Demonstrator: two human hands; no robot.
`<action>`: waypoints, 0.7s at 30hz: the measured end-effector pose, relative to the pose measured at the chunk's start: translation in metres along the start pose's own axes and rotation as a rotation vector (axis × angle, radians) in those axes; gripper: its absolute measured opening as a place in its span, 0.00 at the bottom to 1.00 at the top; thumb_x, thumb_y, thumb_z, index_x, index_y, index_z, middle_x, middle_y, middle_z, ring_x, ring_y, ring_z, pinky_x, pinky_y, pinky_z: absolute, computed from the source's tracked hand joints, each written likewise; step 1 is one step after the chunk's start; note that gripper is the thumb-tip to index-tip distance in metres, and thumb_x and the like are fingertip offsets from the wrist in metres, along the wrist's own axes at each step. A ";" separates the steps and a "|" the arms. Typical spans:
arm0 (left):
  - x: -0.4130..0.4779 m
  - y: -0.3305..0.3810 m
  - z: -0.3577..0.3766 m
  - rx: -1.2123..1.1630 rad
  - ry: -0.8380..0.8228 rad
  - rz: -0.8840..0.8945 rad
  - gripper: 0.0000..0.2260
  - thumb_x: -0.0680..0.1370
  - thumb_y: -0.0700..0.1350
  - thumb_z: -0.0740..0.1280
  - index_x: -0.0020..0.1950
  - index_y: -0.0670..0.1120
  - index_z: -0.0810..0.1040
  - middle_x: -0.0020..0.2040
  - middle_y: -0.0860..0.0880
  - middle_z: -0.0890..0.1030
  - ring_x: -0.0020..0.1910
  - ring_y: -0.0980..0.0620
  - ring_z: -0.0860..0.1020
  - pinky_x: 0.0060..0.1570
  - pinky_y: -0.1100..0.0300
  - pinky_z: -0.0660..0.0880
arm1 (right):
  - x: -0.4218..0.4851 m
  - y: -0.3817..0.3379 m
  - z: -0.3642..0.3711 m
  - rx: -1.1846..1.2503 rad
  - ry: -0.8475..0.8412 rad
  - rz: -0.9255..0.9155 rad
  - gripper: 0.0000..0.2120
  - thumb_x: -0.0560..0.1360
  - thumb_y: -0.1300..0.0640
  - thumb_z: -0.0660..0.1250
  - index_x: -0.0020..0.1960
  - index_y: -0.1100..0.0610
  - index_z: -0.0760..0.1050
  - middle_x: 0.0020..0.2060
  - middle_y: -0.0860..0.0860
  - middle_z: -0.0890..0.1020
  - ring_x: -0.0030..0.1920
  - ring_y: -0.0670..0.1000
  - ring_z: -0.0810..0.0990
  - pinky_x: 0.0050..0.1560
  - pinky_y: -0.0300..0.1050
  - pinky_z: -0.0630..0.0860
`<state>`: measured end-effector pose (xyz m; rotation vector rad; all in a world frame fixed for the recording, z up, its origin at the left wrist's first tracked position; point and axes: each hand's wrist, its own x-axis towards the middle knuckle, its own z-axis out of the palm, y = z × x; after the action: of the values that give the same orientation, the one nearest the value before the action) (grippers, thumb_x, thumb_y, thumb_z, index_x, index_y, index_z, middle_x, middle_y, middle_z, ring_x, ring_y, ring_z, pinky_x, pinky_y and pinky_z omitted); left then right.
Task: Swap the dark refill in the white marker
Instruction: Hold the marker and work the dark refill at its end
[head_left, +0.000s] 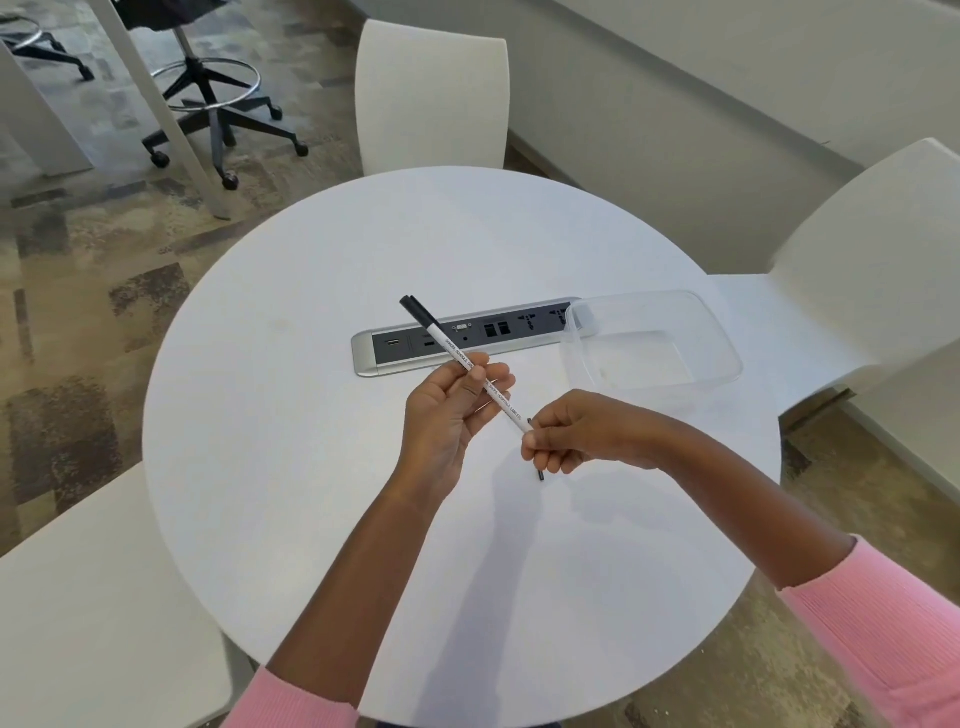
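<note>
The white marker (451, 348) has a black cap and small printed text along its barrel. It slants from upper left to lower right above the round white table (311, 415). My left hand (449, 410) grips the barrel near its middle. My right hand (571, 434) is closed at the marker's lower end. A thin dark refill (540, 474) sticks out below the right fingers, and a small dark bit shows above them. Most of the refill is hidden inside the fist.
A clear plastic container (652, 348) stands at the right, over one end of a grey power and data strip (467, 340) set into the table. White chairs (431, 98) surround the table. A black rolling stool (218, 88) stands far left.
</note>
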<state>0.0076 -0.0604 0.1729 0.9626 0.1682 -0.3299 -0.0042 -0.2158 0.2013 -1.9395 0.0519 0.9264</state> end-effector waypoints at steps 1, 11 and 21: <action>0.001 0.001 -0.002 0.004 -0.018 -0.004 0.07 0.79 0.36 0.59 0.49 0.44 0.76 0.36 0.52 0.84 0.39 0.55 0.83 0.42 0.64 0.80 | 0.001 0.000 0.000 -0.002 0.020 -0.002 0.12 0.77 0.60 0.61 0.37 0.55 0.76 0.31 0.49 0.78 0.26 0.38 0.76 0.30 0.28 0.72; 0.004 -0.007 0.006 -0.156 0.208 0.060 0.08 0.78 0.35 0.60 0.41 0.42 0.76 0.29 0.52 0.82 0.34 0.56 0.83 0.43 0.62 0.81 | 0.015 0.007 0.006 -0.495 0.572 -0.266 0.10 0.74 0.59 0.65 0.40 0.65 0.80 0.30 0.55 0.80 0.33 0.51 0.73 0.33 0.42 0.65; 0.008 -0.006 0.011 -0.396 0.373 -0.001 0.06 0.77 0.36 0.63 0.41 0.41 0.76 0.28 0.51 0.82 0.31 0.55 0.83 0.39 0.62 0.81 | 0.030 0.026 0.008 -1.136 1.041 -0.690 0.07 0.64 0.64 0.75 0.32 0.61 0.76 0.23 0.52 0.74 0.24 0.52 0.72 0.22 0.38 0.64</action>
<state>0.0129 -0.0741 0.1727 0.6230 0.5539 -0.1072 0.0019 -0.2143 0.1612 -2.9341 -0.6191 -0.7695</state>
